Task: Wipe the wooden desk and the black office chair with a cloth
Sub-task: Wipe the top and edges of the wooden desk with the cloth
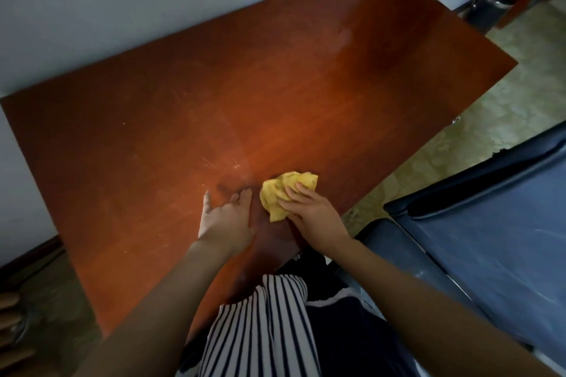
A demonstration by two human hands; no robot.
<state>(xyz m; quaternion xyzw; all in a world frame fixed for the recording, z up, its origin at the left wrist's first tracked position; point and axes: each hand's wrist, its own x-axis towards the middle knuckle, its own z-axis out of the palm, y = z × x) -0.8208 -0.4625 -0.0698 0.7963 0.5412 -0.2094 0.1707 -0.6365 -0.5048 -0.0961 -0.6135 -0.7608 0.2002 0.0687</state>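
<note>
Wooden desk (pixel 275 86), right hand (pixel 309 211) grip curled round yellow cloth (pixel 280 188), left hand (pixel 226 217) flat beside it, fingers spread

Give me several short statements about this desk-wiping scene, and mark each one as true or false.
1. The right hand holds a yellow cloth against the wooden desk. True.
2. The left hand also grips the cloth. False: it lies flat on the desk beside the cloth, fingers straight.
3. The cloth is spread out flat. False: it is crumpled into a bunch.
4. The office chair stands on the person's right side, beside the desk. True.
</note>
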